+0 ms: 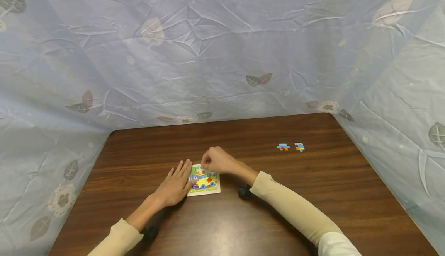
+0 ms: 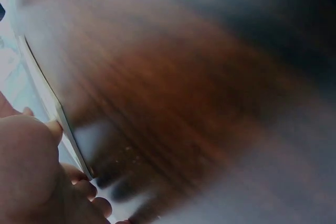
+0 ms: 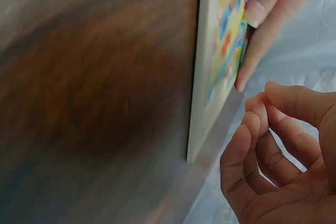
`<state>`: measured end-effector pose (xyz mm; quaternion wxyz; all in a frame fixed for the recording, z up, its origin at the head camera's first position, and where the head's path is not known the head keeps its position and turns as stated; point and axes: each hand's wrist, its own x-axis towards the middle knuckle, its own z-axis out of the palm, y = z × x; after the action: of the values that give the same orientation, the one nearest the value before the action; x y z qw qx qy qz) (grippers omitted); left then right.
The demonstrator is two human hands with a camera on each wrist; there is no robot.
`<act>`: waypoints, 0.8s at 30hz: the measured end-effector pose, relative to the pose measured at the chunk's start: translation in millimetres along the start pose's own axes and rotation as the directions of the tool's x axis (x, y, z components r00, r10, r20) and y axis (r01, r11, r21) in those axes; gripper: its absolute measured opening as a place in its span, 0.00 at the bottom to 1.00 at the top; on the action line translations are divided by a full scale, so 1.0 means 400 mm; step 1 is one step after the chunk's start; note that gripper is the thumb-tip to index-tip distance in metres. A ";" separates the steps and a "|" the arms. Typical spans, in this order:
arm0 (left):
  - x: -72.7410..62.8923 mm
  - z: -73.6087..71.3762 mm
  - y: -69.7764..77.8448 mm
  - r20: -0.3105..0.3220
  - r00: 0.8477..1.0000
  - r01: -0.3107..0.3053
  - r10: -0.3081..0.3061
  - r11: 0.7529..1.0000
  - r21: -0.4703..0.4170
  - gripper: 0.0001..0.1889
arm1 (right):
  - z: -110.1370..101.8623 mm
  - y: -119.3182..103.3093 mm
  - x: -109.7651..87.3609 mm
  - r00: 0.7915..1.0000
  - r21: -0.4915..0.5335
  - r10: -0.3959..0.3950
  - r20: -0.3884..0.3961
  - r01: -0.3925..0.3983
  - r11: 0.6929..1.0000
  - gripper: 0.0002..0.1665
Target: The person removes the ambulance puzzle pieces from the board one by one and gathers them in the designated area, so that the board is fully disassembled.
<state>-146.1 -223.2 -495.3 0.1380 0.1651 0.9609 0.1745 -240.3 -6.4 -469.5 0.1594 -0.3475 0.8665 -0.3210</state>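
Observation:
A small jigsaw puzzle board (image 1: pixel 205 189) with a pale frame lies on the table, its picture showing a yellow and blue vehicle with a red cross. Along its left edge lies my left hand (image 1: pixel 178 184), fingers straight, thumb over the picture. The left wrist view shows the fingers against the pale board side (image 2: pixel 44 85). Over the board's upper right part is my right hand (image 1: pixel 219 161), fingers curled. In the right wrist view the thumb and fingertips (image 3: pixel 251 121) come together; no piece shows between them, though the fingers could hide one. The hand covers part of the picture.
Two loose jigsaw pieces lie side by side at the back right of the brown wooden table (image 1: pixel 330 178): a left one (image 1: pixel 283 147) and a right one (image 1: pixel 299 146). A patterned cloth (image 1: pixel 222 66) hangs behind the table and along both sides.

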 end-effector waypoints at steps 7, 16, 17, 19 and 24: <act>-0.005 -0.007 0.009 -0.001 1.000 0.010 -0.010 1.000 0.004 0.39 | 0.032 -0.011 0.023 1.000 -0.053 0.009 0.028 -0.008 0.999 0.06; -0.004 -0.007 0.010 0.006 1.000 0.027 -0.027 1.000 0.006 0.40 | 0.045 -0.017 0.024 0.999 -0.075 0.041 0.018 -0.040 0.996 0.05; -0.004 -0.006 0.010 0.006 1.000 0.026 -0.026 1.000 0.005 0.40 | 0.047 -0.018 0.023 0.999 -0.074 0.046 0.017 -0.045 0.996 0.05; -0.003 -0.004 0.010 0.005 1.000 0.025 -0.025 1.000 0.007 0.40 | 0.050 -0.018 0.023 0.998 -0.072 0.053 0.015 -0.052 0.996 0.07; -0.002 -0.008 0.012 0.006 1.000 0.028 -0.028 0.999 0.019 0.40 | 0.054 -0.024 0.023 0.999 -0.081 0.046 -0.007 -0.046 0.996 0.06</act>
<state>-144.9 -220.1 -490.4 0.1418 0.1533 0.9643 0.1627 -231.2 -27.8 -479.9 0.1501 -0.3328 0.8870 -0.2827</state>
